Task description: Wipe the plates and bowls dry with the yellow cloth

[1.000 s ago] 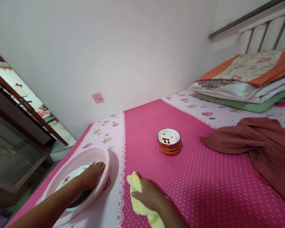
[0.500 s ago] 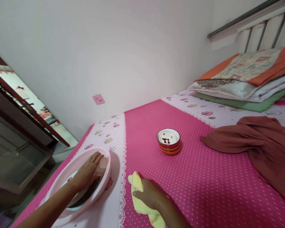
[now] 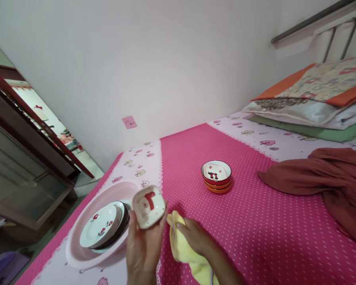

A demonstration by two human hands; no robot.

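A small squarish white dish (image 3: pixel 148 206) with a red design inside is gripped in my left hand (image 3: pixel 144 245), tilted so its inside faces me. My right hand (image 3: pixel 192 237), just to the right of it, clutches a yellow cloth (image 3: pixel 182 247) that hangs down over the bedspread. Left of the dish is a pink basin (image 3: pixel 74 241), where a stack of plates (image 3: pixel 98 225) with red flowers leans. Farther off, a short stack of small round bowls (image 3: pixel 216 178), orange outside and white inside, rests on the pink dotted part of the bed.
A reddish-brown garment (image 3: pixel 323 178) lies on the right of the bed. Folded bedding and pillows (image 3: pixel 308 99) are piled behind it. A white wall (image 3: pixel 172 67) borders the far side, and a doorway with a wooden frame (image 3: pixel 62 146) is at the left.
My left hand has come out of the basin, now holding the small dish, and moved right toward the cloth. My right hand still holds the cloth. The view has shifted slightly.
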